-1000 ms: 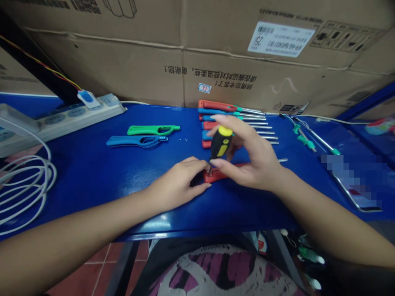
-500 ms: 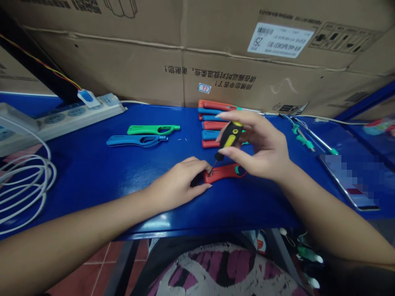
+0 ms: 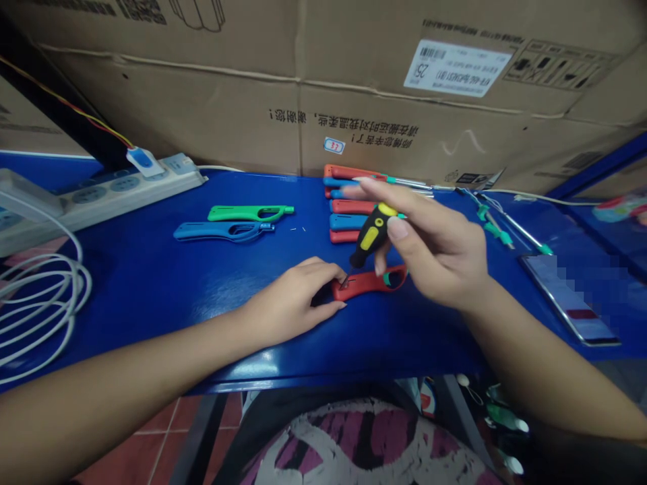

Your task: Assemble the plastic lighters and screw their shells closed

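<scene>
A black and yellow screwdriver (image 3: 372, 234) leans with its tip at the butt end of a red long-nosed lighter (image 3: 368, 283) on the blue table. My right hand (image 3: 439, 246) holds the screwdriver's handle between thumb and fingers, with the index finger stretched out above it. My left hand (image 3: 296, 300) pinches the lighter's left end, thumb on the near side and fingers on the far side. Beyond the right hand lie several red and blue lighters (image 3: 348, 221), partly hidden by it. A green lighter shell (image 3: 237, 213) and a blue one (image 3: 207, 232) rest farther left.
A power strip (image 3: 101, 202) and a coiled white cable (image 3: 45, 316) occupy the left side. Cardboard boxes (image 3: 227, 101) wall off the back. On the right are metal rods with green parts (image 3: 515, 222) and a phone (image 3: 571, 300). Tiny pins (image 3: 298, 229) lie mid-table.
My right hand has shifted its fingers round the screwdriver's handle; the thumb now lies higher, near the handle's top. The left hand and the red lighter stay almost where they were.
</scene>
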Available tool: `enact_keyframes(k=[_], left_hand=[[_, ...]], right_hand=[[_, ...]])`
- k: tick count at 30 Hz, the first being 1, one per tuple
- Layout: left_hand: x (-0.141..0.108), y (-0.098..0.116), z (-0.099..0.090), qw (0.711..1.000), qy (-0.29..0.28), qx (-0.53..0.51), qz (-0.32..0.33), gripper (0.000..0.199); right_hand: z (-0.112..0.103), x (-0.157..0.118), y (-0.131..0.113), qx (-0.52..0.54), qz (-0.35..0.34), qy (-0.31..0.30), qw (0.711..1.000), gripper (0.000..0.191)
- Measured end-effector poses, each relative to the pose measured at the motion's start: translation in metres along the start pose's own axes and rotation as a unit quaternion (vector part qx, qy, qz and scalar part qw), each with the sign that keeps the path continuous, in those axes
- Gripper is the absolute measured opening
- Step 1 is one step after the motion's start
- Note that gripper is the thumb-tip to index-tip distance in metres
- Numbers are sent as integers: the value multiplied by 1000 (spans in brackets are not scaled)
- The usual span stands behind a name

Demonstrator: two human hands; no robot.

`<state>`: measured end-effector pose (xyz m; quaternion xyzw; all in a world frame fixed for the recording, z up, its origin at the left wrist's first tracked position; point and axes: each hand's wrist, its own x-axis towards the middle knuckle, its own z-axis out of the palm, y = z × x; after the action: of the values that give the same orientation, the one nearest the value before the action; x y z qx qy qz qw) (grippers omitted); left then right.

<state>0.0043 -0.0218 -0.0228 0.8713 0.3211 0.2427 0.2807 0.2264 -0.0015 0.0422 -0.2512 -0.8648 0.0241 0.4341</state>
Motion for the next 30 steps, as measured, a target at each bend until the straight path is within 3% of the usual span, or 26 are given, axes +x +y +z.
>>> enact_keyframes(k=[2,6,10,15,20,24,28,30], left_hand=[[0,1,0,1000,-1,-1,-2,19],[-1,0,1,1000,3,-2,2,21],[-1,-1,1,1000,2,5,5,20],[-1,-2,1,1000,5,7,23,18],[0,0,0,1000,-2,4,11,18],[0,-1,0,1000,4,3,15,20],[0,0,0,1000,-5,3,4,19],[0,0,-1,1000,-6,2,3,18]], right_hand=[[-1,1,-1,4,-1,4,1000,34],[-1,1,0,-39,-66,42,996,33],[1,0,-1,32,12,-32,999,42],[2,-1,2,-25,-47,15,998,42],[0,-1,3,16,-3,-23,1000,38],[-2,-1,3,-38,-79,19,996,33],[-1,-1,2,23,-10,-28,999,35],[0,-2,1,43,5,-20,999,30]])
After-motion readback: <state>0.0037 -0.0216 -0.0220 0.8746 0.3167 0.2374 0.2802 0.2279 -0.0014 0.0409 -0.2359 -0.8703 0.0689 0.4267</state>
